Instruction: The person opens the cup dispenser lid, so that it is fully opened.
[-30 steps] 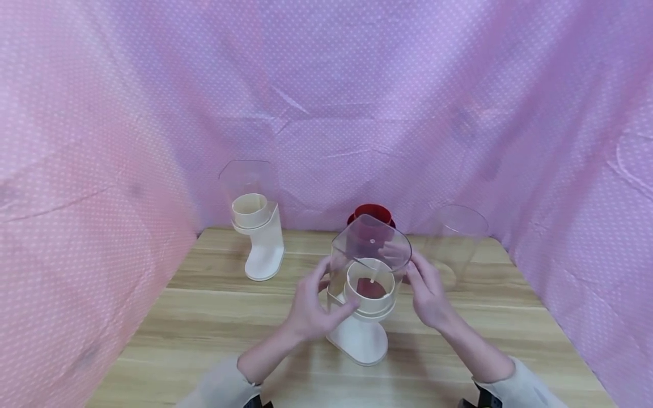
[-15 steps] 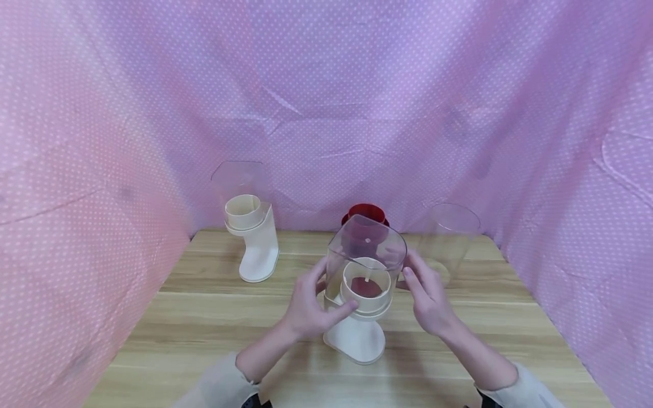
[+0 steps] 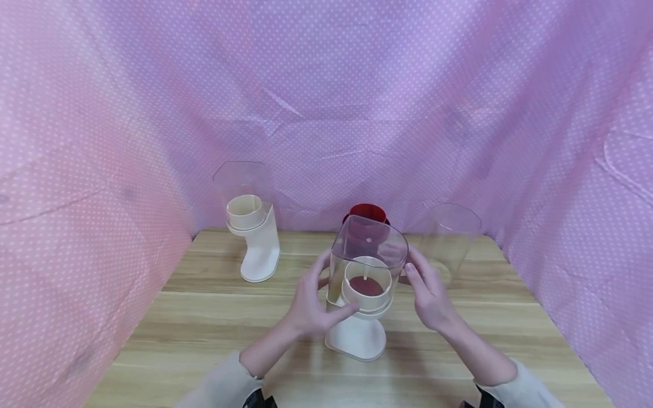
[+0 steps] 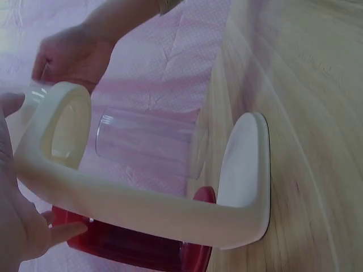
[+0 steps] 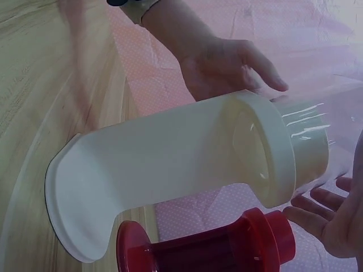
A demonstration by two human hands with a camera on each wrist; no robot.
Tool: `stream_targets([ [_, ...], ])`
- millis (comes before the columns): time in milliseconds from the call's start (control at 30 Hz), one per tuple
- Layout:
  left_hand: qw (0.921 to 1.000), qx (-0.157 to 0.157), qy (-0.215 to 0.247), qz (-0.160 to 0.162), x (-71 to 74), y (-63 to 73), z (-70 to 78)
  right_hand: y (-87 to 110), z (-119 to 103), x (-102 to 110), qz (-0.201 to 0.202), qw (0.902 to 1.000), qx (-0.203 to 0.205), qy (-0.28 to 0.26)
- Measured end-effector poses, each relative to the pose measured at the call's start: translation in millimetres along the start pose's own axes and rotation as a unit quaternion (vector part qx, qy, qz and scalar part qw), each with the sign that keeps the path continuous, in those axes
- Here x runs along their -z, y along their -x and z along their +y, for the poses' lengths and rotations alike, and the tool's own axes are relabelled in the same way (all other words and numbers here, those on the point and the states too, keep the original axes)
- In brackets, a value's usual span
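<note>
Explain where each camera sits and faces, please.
Head: worn on the head, facing forward and down at the table; left hand, right hand and sleeves show.
Left wrist: on that wrist, facing across the front white stand; left hand near, right hand beyond.
Right wrist: on that wrist, facing the stand from the other side; right hand near, left hand beyond.
Both wrist views share the red stand.

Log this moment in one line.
left hand: around top of front white stand; right hand: beside clear container, contact unclear; front white stand: upright on table; red stand: behind
</note>
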State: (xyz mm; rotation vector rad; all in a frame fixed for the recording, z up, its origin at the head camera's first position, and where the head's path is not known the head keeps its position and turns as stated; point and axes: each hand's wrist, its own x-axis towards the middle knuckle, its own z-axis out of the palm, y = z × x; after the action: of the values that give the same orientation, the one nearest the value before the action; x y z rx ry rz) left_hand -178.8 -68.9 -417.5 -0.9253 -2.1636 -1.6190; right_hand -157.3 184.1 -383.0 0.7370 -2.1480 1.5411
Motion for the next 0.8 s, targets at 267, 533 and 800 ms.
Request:
stream_targets([
  [267, 0.9987, -0.005, 0.036, -0.035, 1.2, -3.8, -9.8, 3.7, -0.8, 2.3, -0.013, 0.9998, -0.013, 0.004],
  [533, 0.9998, 0.004, -0.008, 0.016, -7.8, 1.7, -1.6, -1.0, 2.4, 1.4, -0.001, 1.0000, 0.007, -0.001],
  [800, 0.9947, 0.073, 0.027, -0.067, -4.6, 7.2, -16.5, -56.5, -13.1, 36.5, -0.043, 0.9990, 0.014, 0.005],
])
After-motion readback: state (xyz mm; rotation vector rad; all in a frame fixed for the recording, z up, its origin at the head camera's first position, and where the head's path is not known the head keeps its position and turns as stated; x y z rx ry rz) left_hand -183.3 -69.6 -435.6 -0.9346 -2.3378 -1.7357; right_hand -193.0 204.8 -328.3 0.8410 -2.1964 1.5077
